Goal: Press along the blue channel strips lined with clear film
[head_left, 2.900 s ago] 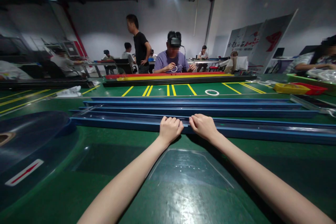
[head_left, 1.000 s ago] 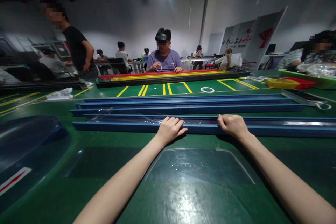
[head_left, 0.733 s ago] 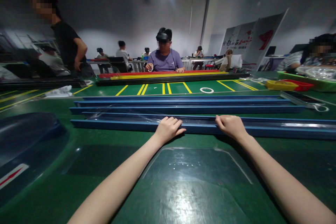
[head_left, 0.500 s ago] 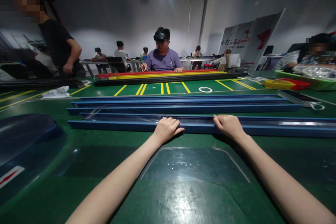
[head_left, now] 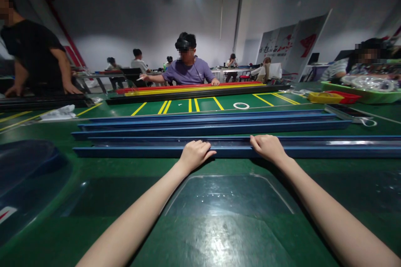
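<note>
A long blue U-shaped channel (head_left: 125,152) lies across the green table in front of me, its open side up. My left hand (head_left: 196,153) rests at its middle, fingers curled over the near wall and thumb stretched along the front. Further right, my right hand (head_left: 267,148) is closed at the same channel, with its fingers bent down into the trough. Something clear and shiny, like plastic film (head_left: 347,143), glints inside the channel on the right. Whether the hidden fingertips also pinch this film I cannot make out.
More blue channels (head_left: 216,127) lie just behind. A clear plastic sheet (head_left: 228,194) is near me, a dark blue translucent object (head_left: 28,175) at left. A white ring (head_left: 241,106), a phone (head_left: 347,112) and a green tray (head_left: 376,96) sit beyond. Co-workers stand and sit around.
Clear film that stuck up over the channel's left end no longer shows there. My hands have kept their places on the channel. The view has shifted slightly; a co-worker at left now leans on the table.
</note>
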{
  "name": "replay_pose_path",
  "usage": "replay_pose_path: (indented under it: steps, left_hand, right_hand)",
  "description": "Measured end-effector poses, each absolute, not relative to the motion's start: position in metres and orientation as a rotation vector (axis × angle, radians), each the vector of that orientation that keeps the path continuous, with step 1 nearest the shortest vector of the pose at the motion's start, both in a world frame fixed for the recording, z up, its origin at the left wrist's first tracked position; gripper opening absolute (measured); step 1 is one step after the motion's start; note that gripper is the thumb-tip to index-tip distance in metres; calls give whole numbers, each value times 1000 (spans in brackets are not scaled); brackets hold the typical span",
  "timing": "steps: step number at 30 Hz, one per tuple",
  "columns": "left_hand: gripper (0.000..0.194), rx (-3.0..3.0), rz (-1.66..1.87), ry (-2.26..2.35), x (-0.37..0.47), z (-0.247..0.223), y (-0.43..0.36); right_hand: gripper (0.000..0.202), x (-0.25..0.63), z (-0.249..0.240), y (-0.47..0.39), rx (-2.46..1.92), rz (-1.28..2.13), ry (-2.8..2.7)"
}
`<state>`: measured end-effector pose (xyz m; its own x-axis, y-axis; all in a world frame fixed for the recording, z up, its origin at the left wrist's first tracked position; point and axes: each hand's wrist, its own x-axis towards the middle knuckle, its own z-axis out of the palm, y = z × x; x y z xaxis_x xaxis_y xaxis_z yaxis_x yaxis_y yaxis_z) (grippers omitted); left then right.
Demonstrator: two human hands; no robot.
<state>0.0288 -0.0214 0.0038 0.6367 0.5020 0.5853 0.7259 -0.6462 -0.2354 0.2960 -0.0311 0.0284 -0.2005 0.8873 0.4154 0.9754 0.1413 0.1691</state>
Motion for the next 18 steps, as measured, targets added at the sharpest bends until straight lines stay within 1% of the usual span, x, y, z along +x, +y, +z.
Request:
replay_pose_path:
  steps: [18]
  left_hand:
    - [42, -2409, -635, -1007, 30, 4, -20]
  right_hand:
    - [53, 296, 30, -31, -1873, -581, -2223]
